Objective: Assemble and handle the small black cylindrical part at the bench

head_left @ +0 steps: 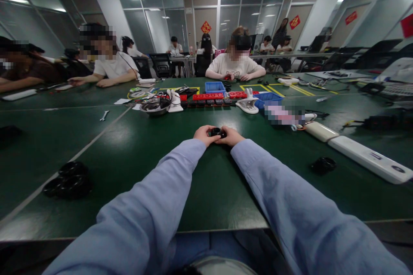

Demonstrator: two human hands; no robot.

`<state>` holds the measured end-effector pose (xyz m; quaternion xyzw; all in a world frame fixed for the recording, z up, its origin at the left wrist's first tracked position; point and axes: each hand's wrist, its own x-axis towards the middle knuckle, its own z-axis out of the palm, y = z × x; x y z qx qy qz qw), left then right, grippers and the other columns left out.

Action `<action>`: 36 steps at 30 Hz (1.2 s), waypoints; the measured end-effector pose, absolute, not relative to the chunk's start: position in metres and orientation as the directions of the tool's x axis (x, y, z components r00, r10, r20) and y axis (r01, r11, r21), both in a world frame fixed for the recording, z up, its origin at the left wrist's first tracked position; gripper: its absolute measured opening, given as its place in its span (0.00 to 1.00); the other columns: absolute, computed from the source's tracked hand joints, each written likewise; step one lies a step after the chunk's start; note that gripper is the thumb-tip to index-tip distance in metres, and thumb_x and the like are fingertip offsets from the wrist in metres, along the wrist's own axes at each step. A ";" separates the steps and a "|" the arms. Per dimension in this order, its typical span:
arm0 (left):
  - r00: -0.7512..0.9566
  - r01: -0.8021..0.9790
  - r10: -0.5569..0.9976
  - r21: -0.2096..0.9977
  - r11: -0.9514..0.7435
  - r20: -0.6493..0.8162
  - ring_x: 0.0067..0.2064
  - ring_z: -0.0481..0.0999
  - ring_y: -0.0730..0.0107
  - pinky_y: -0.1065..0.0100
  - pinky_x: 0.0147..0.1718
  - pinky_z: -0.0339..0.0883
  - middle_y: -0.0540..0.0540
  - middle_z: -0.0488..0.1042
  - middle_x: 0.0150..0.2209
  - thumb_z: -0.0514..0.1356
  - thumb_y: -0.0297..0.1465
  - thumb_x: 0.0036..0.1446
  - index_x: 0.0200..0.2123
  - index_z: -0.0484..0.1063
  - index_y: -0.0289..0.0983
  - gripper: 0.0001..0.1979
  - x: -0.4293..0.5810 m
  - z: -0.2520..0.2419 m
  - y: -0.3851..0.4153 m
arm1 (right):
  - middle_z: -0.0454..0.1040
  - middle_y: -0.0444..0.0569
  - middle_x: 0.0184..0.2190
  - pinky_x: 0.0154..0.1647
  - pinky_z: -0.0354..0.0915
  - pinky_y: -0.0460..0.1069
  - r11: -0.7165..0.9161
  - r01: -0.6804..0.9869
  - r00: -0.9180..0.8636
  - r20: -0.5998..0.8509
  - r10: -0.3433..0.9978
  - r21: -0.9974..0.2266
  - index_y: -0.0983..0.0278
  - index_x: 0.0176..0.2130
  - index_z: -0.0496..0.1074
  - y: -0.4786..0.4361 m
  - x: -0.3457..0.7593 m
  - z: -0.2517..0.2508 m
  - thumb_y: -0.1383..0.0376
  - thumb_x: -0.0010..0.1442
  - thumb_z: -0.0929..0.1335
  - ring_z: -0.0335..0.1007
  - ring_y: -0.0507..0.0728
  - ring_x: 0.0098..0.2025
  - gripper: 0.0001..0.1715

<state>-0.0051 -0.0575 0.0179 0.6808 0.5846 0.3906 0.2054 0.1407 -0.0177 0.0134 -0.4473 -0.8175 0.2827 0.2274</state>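
Note:
Between my two hands, over the middle of the green table, is a small black ring-shaped part (217, 132). My left hand (205, 135) grips it from the left, with its fingers curled around that side. From the right, my right hand (231, 136) has its fingers closed on the same part. Several similar black parts (69, 179) lie grouped on the table at the left. One more black part (324, 164) rests on the table at the right.
Beyond my hands on the green table (155, 137) are a metal bowl (155, 106), white clamps (248, 102), a red strip (208, 96) and blue bins (214, 87). A long white device (368, 158) lies at the right, a wrench (104, 115) at the left. People sit across the table.

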 end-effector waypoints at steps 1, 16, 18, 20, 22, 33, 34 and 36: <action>-0.035 0.650 0.952 0.731 -0.209 0.304 0.30 0.67 0.69 0.68 0.30 0.61 0.45 0.70 0.31 0.63 0.36 0.34 0.36 0.69 0.35 0.21 -0.002 0.018 -0.058 | 0.66 0.46 0.27 0.27 0.56 0.46 0.411 0.664 -0.439 0.119 0.891 -0.625 0.66 0.31 0.62 -0.020 0.137 0.014 0.57 0.34 0.69 0.62 0.53 0.29 0.24; 0.139 0.578 0.956 0.763 -0.289 0.257 0.28 0.64 0.73 0.71 0.27 0.60 0.47 0.68 0.29 0.62 0.36 0.35 0.37 0.68 0.34 0.22 -0.015 0.018 -0.056 | 0.68 0.49 0.33 0.36 0.58 0.48 0.517 0.540 -0.656 0.052 0.753 -0.664 0.68 0.41 0.64 -0.021 0.146 0.020 0.59 0.40 0.68 0.63 0.54 0.36 0.28; 0.172 0.549 0.956 0.782 -0.294 0.239 0.27 0.63 0.74 0.71 0.27 0.59 0.48 0.68 0.27 0.62 0.35 0.35 0.38 0.68 0.33 0.23 -0.018 0.019 -0.057 | 0.68 0.48 0.32 0.34 0.58 0.47 0.470 0.463 -0.707 0.008 0.708 -0.751 0.69 0.41 0.64 -0.016 0.152 0.021 0.61 0.41 0.68 0.63 0.52 0.33 0.26; 0.174 0.530 0.960 0.800 -0.281 0.222 0.27 0.62 0.74 0.71 0.27 0.58 0.48 0.67 0.26 0.62 0.35 0.35 0.39 0.67 0.32 0.24 -0.018 0.021 -0.057 | 0.68 0.47 0.31 0.34 0.58 0.46 0.450 0.412 -0.722 0.017 0.691 -0.792 0.69 0.41 0.64 -0.014 0.154 0.021 0.63 0.41 0.68 0.63 0.51 0.32 0.26; 0.175 0.510 0.963 0.818 -0.266 0.203 0.26 0.62 0.75 0.71 0.27 0.58 0.48 0.67 0.25 0.62 0.34 0.35 0.39 0.67 0.31 0.24 -0.017 0.022 -0.058 | 0.68 0.46 0.31 0.34 0.58 0.46 0.454 0.388 -0.730 0.033 0.682 -0.802 0.69 0.40 0.64 -0.015 0.153 0.020 0.65 0.40 0.68 0.63 0.51 0.32 0.24; 0.178 0.455 0.970 0.860 -0.230 0.165 0.26 0.59 0.77 0.72 0.28 0.57 0.48 0.66 0.26 0.63 0.32 0.34 0.40 0.66 0.29 0.26 -0.015 0.022 -0.058 | 0.69 0.47 0.31 0.34 0.59 0.46 0.494 0.406 -0.723 0.060 0.688 -0.769 0.70 0.39 0.66 -0.016 0.151 0.020 0.67 0.41 0.68 0.64 0.51 0.33 0.22; 0.176 0.455 0.971 0.861 -0.226 0.162 0.26 0.60 0.77 0.72 0.28 0.57 0.48 0.66 0.27 0.63 0.32 0.34 0.40 0.66 0.29 0.26 -0.015 0.023 -0.058 | 0.69 0.47 0.31 0.34 0.59 0.46 0.494 0.414 -0.719 0.058 0.693 -0.765 0.69 0.39 0.66 -0.016 0.151 0.020 0.67 0.41 0.68 0.64 0.51 0.33 0.23; 0.174 0.454 0.972 0.863 -0.223 0.159 0.26 0.60 0.77 0.72 0.28 0.57 0.48 0.66 0.26 0.63 0.32 0.34 0.40 0.67 0.29 0.25 -0.015 0.022 -0.057 | 0.69 0.47 0.31 0.34 0.59 0.46 0.492 0.425 -0.714 0.053 0.698 -0.760 0.70 0.40 0.66 -0.016 0.151 0.020 0.67 0.41 0.68 0.64 0.52 0.33 0.23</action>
